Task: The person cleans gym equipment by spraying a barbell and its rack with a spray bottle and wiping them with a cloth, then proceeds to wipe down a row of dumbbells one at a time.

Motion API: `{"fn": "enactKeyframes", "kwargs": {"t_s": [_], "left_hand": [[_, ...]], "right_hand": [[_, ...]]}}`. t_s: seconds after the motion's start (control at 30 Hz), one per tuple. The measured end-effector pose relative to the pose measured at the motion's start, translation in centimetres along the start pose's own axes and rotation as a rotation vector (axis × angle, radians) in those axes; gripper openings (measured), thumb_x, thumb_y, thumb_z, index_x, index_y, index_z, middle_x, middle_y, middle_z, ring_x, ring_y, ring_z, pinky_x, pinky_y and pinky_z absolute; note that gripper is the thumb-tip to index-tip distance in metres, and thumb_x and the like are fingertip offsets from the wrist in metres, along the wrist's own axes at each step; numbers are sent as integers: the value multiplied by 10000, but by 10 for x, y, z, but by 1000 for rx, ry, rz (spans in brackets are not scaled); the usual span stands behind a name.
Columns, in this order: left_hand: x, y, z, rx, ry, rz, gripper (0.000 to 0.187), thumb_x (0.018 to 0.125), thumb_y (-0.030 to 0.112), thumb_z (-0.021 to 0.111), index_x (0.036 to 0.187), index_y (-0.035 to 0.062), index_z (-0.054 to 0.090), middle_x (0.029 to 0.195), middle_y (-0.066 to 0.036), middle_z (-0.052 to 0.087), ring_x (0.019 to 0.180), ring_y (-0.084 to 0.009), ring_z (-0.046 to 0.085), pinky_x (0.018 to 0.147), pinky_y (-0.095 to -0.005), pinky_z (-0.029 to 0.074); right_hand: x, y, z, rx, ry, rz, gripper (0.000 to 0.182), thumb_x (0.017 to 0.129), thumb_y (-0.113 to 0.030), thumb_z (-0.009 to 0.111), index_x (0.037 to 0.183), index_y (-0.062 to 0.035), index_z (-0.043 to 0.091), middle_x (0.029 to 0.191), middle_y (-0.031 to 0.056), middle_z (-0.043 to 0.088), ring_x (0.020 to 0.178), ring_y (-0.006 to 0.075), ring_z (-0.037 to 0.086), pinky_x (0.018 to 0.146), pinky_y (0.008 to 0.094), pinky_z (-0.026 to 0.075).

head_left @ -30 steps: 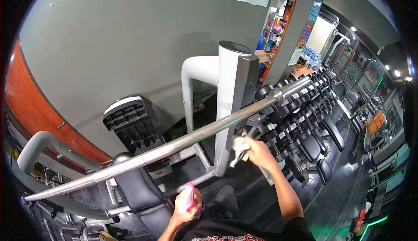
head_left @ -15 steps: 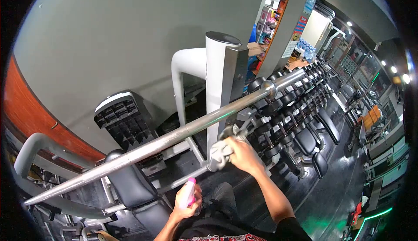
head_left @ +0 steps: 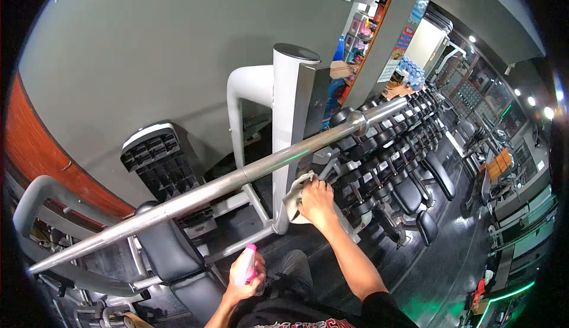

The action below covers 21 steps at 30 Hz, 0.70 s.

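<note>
My right hand [head_left: 318, 204] is closed on a pale cloth [head_left: 293, 204], bunched under the fingers against the lower part of a white upright post [head_left: 282, 126] with a dark metal front. Below and to the left, my left hand [head_left: 237, 293] grips a spray bottle [head_left: 243, 267] with a white and pink head; most of its body is hidden by the fingers and the dark clothing. A long metal barbell [head_left: 220, 188] without plates runs diagonally across the view, above both hands and in front of the post.
Rows of dumbbells [head_left: 391, 150] fill a rack to the right. A black padded bench [head_left: 170, 251] is at lower left, by a curved grey frame [head_left: 44, 188]. A black plastic step [head_left: 157, 156] leans on the grey wall [head_left: 154, 49].
The whole view has shifted slightly left. The cloth, blurred and crumpled before, now lies flatter under my right hand at the post. My left hand still holds the spray bottle.
</note>
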<state>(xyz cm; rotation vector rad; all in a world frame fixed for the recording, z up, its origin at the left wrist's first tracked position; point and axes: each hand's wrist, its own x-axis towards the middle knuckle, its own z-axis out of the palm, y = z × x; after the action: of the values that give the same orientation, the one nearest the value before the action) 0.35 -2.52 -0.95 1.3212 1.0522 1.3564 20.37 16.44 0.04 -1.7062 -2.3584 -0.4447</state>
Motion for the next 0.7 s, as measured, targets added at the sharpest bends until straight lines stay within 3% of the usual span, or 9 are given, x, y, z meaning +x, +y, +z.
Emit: {"fn": "enactKeyframes", "kwargs": {"t_s": [0.1, 0.17, 0.3, 0.37, 0.43, 0.53, 0.6, 0.63, 0.7], "left_hand": [[-1, 8, 4, -36, 7, -70, 243, 593, 11, 592, 830, -3, 541, 707, -75, 558, 651, -195, 564, 645, -307, 466], [0, 4, 3, 53, -26, 71, 253, 600, 15, 596, 847, -3, 540, 714, -78, 563, 644, -198, 561, 646, -312, 467], [-3, 2, 1, 40, -6, 104, 268, 605, 17, 602, 864, -4, 539, 719, -81, 566, 631, -205, 562, 645, -318, 469], [-4, 3, -2, 76, 5, 86, 273, 611, 8, 601, 877, -2, 538, 721, -81, 565, 635, -195, 567, 637, -313, 472], [-3, 4, -3, 81, 19, 101, 272, 613, 4, 599, 877, -3, 538, 714, -76, 565, 636, -188, 569, 632, -306, 473], [-4, 9, 1, 62, 28, 62, 272, 613, -3, 597, 878, -4, 535, 711, -70, 564, 632, -175, 569, 620, -293, 473], [-2, 15, 4, 30, 0, -13, 258, 610, -3, 596, 862, 0, 535, 733, -80, 561, 652, -183, 561, 635, -299, 470], [-2, 12, 6, 30, -3, -12, 258, 610, -3, 596, 862, 0, 535, 733, -80, 561, 652, -183, 561, 635, -299, 470], [-3, 2, 8, 42, -40, 66, 204, 614, -5, 593, 811, 8, 543, 749, -86, 557, 689, -202, 554, 665, -314, 463]], "right_hand": [[9, -13, -6, -156, -230, 63, 242, 779, -212, 584, 912, -18, 643, 941, 130, 632, 906, 258, 585, 836, 423, 428], [3, -15, -10, -212, -126, 6, 172, 778, -172, 572, 865, -49, 654, 851, 86, 645, 856, 235, 601, 855, 403, 426], [-7, 2, -29, -21, -70, -254, 196, 679, -120, 628, 872, -97, 652, 877, 81, 649, 869, 225, 612, 840, 382, 427], [-14, 16, -42, 387, -102, -523, 200, 714, -72, 595, 904, -94, 653, 894, 69, 639, 900, 237, 607, 892, 423, 439], [-6, 33, -78, 649, -139, -155, 226, 727, -56, 577, 944, -51, 641, 958, 83, 645, 999, 266, 591, 822, 426, 498], [16, 49, -65, 377, 78, 66, 205, 760, -127, 597, 944, -47, 641, 998, 110, 634, 972, 275, 611, 808, 424, 501], [34, 36, -57, 276, -533, 304, 244, 781, -222, 619, 948, -46, 638, 1024, 128, 627, 972, 297, 613, 801, 424, 500], [37, 31, -22, 276, -706, 221, 312, 767, -306, 648, 945, -50, 634, 968, 109, 635, 980, 321, 600, 806, 429, 496], [16, 1, 25, 52, -126, 246, 288, 777, -297, 636, 940, -59, 640, 889, 89, 637, 887, 309, 614, 746, 447, 498]]}}
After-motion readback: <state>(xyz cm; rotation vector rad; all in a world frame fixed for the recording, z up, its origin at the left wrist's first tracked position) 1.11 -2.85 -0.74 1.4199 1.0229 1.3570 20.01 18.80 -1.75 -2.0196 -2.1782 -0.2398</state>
